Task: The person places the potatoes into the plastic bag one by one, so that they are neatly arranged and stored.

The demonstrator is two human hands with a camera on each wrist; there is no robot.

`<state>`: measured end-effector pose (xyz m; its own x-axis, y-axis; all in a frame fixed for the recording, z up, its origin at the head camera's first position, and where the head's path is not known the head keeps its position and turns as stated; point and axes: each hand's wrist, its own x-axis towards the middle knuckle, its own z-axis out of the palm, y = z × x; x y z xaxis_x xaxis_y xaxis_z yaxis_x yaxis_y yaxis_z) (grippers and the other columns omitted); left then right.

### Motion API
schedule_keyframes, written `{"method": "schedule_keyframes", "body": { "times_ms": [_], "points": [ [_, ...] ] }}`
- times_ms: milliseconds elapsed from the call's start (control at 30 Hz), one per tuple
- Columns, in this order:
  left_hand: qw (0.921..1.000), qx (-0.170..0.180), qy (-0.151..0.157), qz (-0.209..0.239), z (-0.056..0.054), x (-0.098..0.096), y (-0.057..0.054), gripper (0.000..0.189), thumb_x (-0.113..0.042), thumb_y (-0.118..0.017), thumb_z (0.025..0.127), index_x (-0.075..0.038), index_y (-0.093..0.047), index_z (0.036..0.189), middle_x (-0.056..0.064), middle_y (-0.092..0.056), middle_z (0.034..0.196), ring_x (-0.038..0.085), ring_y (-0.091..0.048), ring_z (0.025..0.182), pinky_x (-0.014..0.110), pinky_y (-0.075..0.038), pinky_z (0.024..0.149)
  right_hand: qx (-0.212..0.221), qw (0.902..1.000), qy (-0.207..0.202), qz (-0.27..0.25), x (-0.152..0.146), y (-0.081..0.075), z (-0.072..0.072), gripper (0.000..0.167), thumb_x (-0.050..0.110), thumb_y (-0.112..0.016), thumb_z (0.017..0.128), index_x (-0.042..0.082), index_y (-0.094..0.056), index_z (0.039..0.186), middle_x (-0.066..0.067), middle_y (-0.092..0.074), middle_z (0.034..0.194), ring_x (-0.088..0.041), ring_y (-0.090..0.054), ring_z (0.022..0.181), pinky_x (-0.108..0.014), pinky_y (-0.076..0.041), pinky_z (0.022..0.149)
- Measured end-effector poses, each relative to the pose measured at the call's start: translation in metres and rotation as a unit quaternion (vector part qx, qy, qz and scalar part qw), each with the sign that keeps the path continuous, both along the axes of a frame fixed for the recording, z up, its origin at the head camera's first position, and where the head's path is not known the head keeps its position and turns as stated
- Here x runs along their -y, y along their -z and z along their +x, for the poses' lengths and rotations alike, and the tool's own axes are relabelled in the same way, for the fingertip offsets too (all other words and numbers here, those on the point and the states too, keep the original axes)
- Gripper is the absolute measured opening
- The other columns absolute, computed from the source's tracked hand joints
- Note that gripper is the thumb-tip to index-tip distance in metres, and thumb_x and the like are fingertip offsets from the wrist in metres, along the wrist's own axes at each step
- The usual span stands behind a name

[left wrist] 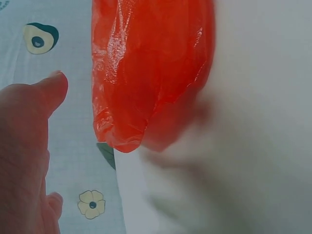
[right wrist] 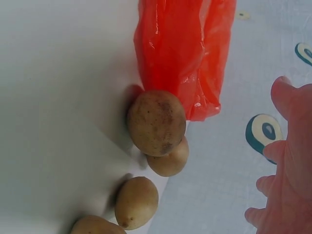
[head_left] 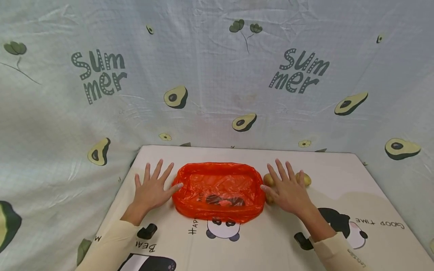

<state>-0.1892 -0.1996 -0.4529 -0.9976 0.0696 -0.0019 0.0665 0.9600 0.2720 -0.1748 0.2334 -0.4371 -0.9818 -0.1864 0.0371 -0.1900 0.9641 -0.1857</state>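
A red plastic bag (head_left: pixel 220 215), thin and see-through, is spread in a rectangular, tray-like shape with a raised rim at the middle of the table. My left hand (head_left: pixel 150 192) is at its left end, fingers straight and spread, the thumb overlapping the rim in the head view. On the opposite side my right hand (head_left: pixel 288 192) is likewise spread, holding nothing. Several potatoes (head_left: pixel 306 180) lie on the table under and beyond that hand, partly hidden by it. In the right wrist view a large brown potato (right wrist: pixel 156 123) sits close against the bag's end, with smaller ones near it.
A pale tablecloth (head_left: pixel 217 252) printed with pandas and lettering covers the table. Behind and around it hangs a light cloth (head_left: pixel 203 75) with avocado prints. A small black box (head_left: pixel 147 231) shows beside the left wrist, another (head_left: pixel 303 241) beside the right.
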Motion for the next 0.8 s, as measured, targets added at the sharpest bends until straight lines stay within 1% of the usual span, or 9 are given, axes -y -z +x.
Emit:
{"method": "schedule_keyframes", "body": {
  "times_ms": [333, 500, 700, 800],
  "points": [
    [1.0000, -0.010, 0.001, 0.000, 0.000, -0.001, 0.007, 0.088, -0.061, -0.058, 0.095, -0.020, -0.026, 0.166, 0.022, -0.011, 0.174, 0.059, -0.002, 0.157, 0.084, -0.004, 0.117, -0.010, 0.9999, 0.001, 0.002, -0.002, 0.005, 0.004, 0.084, 0.056, -0.057, 0.100, 0.017, -0.025, 0.167, -0.019, -0.010, 0.175, -0.052, -0.006, 0.159, -0.080, -0.004, 0.120],
    [0.9998, -0.021, 0.002, 0.003, 0.001, -0.001, 0.013, 0.088, -0.061, -0.059, 0.094, -0.020, -0.028, 0.166, 0.020, -0.013, 0.175, 0.058, -0.004, 0.157, 0.082, -0.004, 0.118, -0.017, 0.9999, -0.002, 0.002, -0.002, 0.009, 0.008, 0.082, 0.055, -0.057, 0.100, 0.017, -0.026, 0.166, -0.019, -0.012, 0.175, -0.051, -0.009, 0.159, -0.079, -0.004, 0.120],
    [0.9998, -0.014, 0.007, 0.009, 0.004, 0.000, 0.020, 0.088, -0.060, -0.059, 0.095, -0.019, -0.028, 0.166, 0.020, -0.012, 0.175, 0.058, -0.002, 0.157, 0.081, -0.004, 0.119, -0.014, 0.9999, 0.000, -0.005, -0.003, 0.012, 0.012, 0.082, 0.053, -0.058, 0.100, 0.018, -0.026, 0.166, -0.020, -0.013, 0.175, -0.051, -0.008, 0.159, -0.079, -0.004, 0.121],
    [0.9998, -0.013, 0.011, 0.008, 0.004, 0.001, 0.023, 0.087, -0.060, -0.059, 0.095, -0.019, -0.028, 0.166, 0.021, -0.012, 0.175, 0.058, -0.003, 0.157, 0.081, -0.006, 0.119, -0.015, 0.9999, 0.001, -0.003, -0.003, 0.014, 0.013, 0.082, 0.054, -0.058, 0.100, 0.018, -0.026, 0.166, -0.019, -0.013, 0.175, -0.051, -0.009, 0.159, -0.079, -0.005, 0.121]
  ]
}}
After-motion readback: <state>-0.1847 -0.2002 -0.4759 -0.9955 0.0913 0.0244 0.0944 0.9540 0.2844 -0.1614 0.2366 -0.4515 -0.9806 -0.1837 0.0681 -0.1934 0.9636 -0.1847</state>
